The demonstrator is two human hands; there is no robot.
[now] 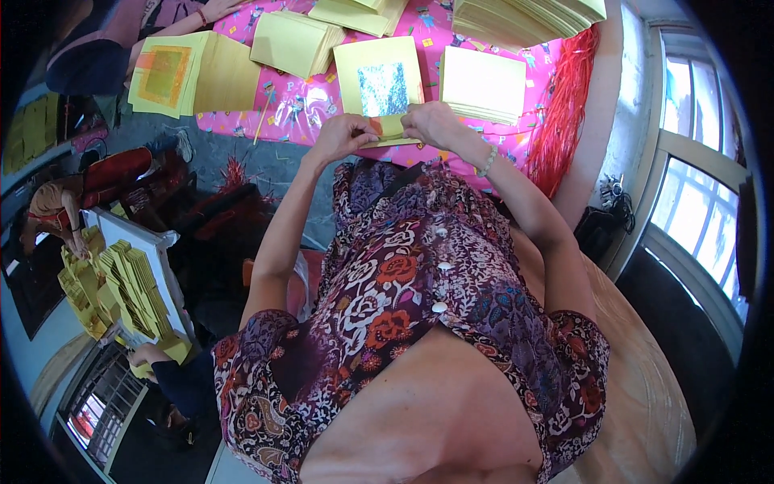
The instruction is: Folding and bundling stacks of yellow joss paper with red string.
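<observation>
Floral dress [387,274], then silver-patched yellow paper [380,87], near edge in 2 pinching hands [347,137] [437,125]

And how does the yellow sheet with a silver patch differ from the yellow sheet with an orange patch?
The silver-patched sheet has its near edge curled up between the left hand and the right hand, while the orange-patched sheet looks flat. The silver-patched sheet lies in front of the person; the orange-patched sheet lies farther left. Both are yellow with a squarish patch.
</observation>
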